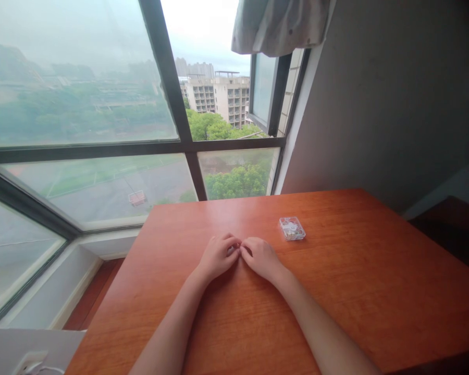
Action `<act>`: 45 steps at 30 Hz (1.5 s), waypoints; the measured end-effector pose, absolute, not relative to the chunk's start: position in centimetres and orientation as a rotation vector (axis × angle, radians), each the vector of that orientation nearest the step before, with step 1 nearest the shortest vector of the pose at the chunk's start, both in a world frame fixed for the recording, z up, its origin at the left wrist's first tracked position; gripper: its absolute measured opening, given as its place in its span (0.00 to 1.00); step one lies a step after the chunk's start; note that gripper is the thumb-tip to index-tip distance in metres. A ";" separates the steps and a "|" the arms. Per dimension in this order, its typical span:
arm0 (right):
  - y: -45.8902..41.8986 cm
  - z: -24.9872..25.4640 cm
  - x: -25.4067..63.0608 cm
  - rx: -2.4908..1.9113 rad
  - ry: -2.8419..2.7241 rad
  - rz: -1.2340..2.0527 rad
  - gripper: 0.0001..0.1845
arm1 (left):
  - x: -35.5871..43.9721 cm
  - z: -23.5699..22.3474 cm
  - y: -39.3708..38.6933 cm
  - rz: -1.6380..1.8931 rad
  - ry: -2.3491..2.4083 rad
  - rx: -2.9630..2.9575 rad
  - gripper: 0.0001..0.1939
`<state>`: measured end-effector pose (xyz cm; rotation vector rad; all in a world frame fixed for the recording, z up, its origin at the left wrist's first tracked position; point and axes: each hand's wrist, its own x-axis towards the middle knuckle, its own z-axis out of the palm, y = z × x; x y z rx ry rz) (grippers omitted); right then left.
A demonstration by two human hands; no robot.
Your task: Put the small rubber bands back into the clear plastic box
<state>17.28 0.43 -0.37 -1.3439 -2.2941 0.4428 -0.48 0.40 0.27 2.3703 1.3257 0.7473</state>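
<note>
My left hand (pixel 218 257) and my right hand (pixel 261 257) rest side by side on the reddish wooden table (pixel 367 291), near its middle. Their curled fingertips meet in a pinch. Whatever sits between the fingertips is too small to make out. A small clear plastic box (pixel 292 228) holding several small coloured items lies flat on the table, a short way beyond and to the right of my right hand, apart from it.
A large window (pixel 101 130) with dark frames runs along the table's far and left sides. A grey wall (pixel 386 94) stands to the right, with a curtain (pixel 277 26) hanging above. A dark piece of furniture (pixel 453 229) sits off the table's right edge.
</note>
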 end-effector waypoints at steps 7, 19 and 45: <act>0.4 -0.3 17.3 -1.346 -2.296 0.462 0.09 | -0.5 0.3 0.4 0.734 1.329 2.368 0.09; 0.5 -0.2 17.2 -1.338 -2.295 0.483 0.09 | -0.4 0.5 0.3 0.751 1.337 2.358 0.09; 0.2 0.4 17.3 -1.315 -2.276 0.573 0.08 | -0.6 0.6 0.4 0.790 1.283 2.283 0.09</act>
